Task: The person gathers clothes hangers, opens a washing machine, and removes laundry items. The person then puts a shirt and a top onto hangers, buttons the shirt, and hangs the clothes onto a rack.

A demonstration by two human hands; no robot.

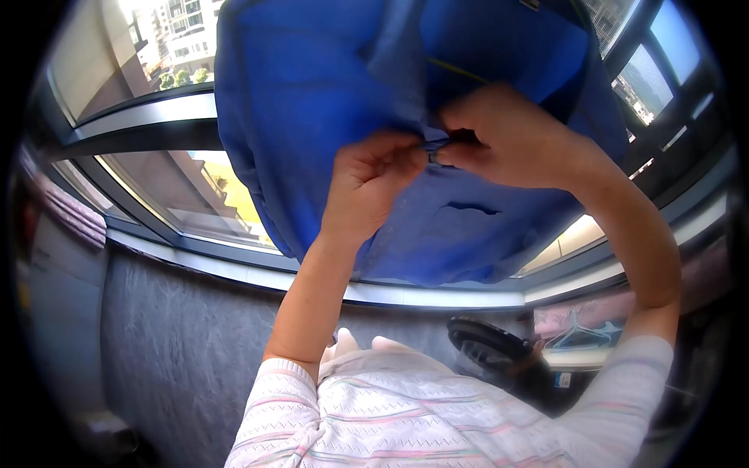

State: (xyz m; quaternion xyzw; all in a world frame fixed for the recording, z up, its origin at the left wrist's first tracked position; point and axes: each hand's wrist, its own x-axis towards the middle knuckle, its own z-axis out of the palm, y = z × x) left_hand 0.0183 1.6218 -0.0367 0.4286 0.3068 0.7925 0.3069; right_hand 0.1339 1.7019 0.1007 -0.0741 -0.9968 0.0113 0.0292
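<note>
A large blue garment (312, 117) hangs in front of the windows, its front opening near the middle. Both hands meet at the edge of that opening. My left hand (373, 175) pinches the cloth edge with thumb and fingers, beside a small dark fastener (431, 156). From the right, my right hand (507, 140) pinches the cloth at the same spot, its fingertips nearly touching those of the left. The exact shape of the fastener is hidden between the fingertips. Lower on the garment, a dark slit shows in the cloth.
Windows with dark frames (140, 199) stand behind the garment. Pale hangers (581, 337) lie on a ledge at the lower right, beside a black rounded object (491, 337). A grey floor (187, 343) spreads below, with folded purple cloth (74, 210) at the left.
</note>
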